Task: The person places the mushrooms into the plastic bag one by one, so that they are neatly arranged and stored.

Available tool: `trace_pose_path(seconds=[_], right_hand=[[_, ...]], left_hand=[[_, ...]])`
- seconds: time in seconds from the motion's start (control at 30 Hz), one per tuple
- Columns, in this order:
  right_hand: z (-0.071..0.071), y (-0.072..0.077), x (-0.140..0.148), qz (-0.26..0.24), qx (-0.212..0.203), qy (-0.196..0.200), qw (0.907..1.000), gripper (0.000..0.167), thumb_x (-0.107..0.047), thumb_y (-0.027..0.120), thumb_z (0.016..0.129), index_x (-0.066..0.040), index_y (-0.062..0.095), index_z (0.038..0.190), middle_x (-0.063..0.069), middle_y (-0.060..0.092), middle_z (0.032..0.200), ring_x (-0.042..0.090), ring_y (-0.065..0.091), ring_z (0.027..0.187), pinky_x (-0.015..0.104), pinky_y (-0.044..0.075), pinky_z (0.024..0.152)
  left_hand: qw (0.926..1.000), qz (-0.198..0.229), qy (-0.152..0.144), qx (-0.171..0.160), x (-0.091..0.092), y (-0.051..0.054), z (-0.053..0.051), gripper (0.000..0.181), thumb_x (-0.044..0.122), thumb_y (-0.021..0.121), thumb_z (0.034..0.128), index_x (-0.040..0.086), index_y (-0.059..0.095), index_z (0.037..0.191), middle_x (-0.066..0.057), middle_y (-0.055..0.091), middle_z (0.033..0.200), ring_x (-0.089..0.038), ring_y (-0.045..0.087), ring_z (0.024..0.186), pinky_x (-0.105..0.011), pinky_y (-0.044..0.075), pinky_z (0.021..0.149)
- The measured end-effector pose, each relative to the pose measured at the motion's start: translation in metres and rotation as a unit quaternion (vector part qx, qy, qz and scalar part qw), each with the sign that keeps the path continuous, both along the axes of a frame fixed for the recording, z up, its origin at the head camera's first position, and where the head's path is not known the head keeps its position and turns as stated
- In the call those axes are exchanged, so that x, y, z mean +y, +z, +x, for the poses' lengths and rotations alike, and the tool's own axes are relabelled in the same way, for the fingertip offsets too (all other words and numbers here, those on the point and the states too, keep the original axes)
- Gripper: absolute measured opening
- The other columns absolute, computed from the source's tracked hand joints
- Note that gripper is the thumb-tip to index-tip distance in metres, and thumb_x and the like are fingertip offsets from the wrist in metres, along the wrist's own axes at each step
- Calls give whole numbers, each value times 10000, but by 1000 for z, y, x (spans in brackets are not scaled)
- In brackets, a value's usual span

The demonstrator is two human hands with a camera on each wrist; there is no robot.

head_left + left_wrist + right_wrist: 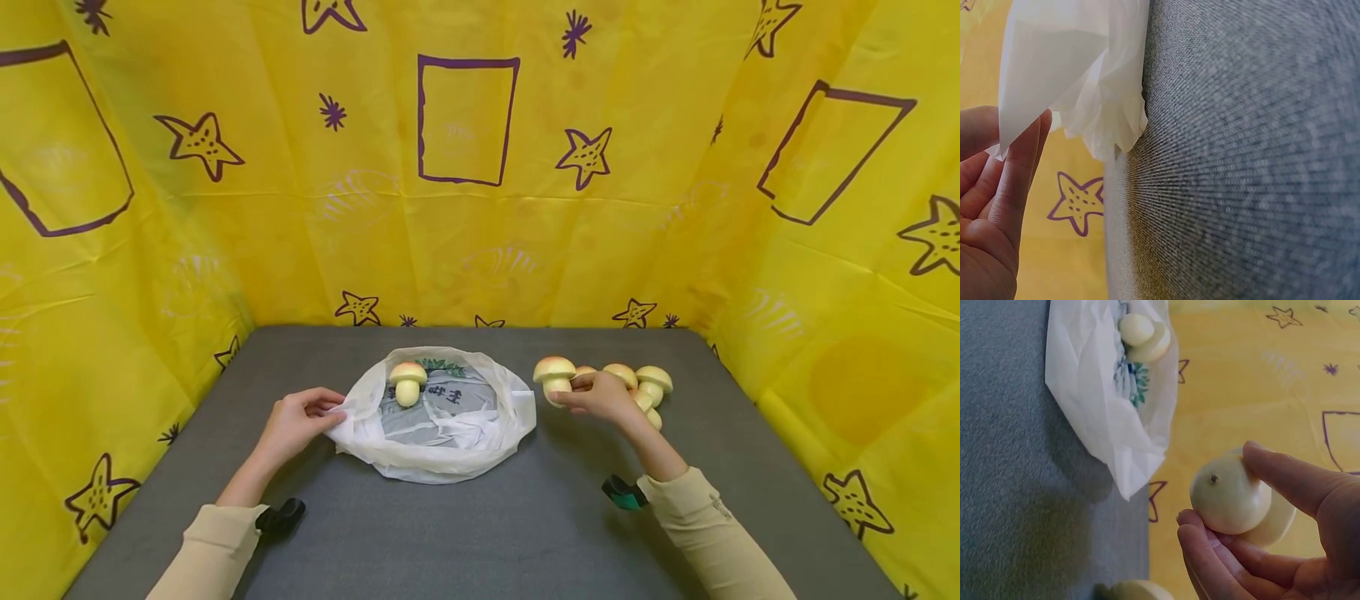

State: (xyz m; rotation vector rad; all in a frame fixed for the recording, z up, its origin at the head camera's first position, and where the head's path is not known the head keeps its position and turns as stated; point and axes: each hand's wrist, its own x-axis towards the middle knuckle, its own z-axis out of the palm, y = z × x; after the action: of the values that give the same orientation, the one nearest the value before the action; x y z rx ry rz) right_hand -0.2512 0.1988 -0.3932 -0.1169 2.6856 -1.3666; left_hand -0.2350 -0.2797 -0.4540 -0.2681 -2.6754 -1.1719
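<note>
Plainly, in the head view, the right hand pinches the held mushroom by its stem, cap up, long axis near upright, above the tabletop right of its middle. Just to that hand's left lies the white bag, toward the tabletop's back edge, mouth open upward, with the inner mushroom inside. The other mushrooms cluster toward the back right corner, nearer the right hand than the left. The left hand grips the bag's left rim.

The left wrist view shows thumb and finger closed on a fold of that plastic.

In the right wrist view, thumb and fingers part only as wide as the stem between them; a gap separates the held mushroom from the bag's nearest end.
</note>
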Motion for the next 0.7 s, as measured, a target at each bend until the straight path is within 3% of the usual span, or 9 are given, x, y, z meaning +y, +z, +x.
trace_pose_path(seconds=[0.1, 0.4, 0.7], right_hand=[[-3, 1, -4, -106, -9, 23, 9999, 448, -290, 764, 797, 79, 649, 1025, 178, 671, 989, 218, 706, 763, 353, 570, 720], [-9, 4, -16, -149, -284, 92, 9994, 495, -307, 754, 803, 73, 643, 1100, 193, 686, 1029, 322, 694, 881, 380, 561, 769], [-15, 5, -29, -290, -287, 67, 9991, 493, -309, 770, 786, 70, 651, 1076, 187, 693, 1007, 307, 702, 860, 358, 567, 747]], left_hand=[[10000, -26, -22, -18, 0, 1, 1, 233, 245, 762, 807, 101, 708, 983, -78, 702, 924, -105, 603, 749, -183, 510, 661], [10000, -29, 14, 17, 0, 1, 0, 226, 246, 767, 801, 113, 713, 975, -69, 703, 919, -106, 611, 749, -185, 512, 661], [10000, 23, -42, 67, 1, 1, 0, 209, 188, 769, 797, 89, 710, 971, -79, 706, 905, -58, 610, 734, -183, 511, 652]])
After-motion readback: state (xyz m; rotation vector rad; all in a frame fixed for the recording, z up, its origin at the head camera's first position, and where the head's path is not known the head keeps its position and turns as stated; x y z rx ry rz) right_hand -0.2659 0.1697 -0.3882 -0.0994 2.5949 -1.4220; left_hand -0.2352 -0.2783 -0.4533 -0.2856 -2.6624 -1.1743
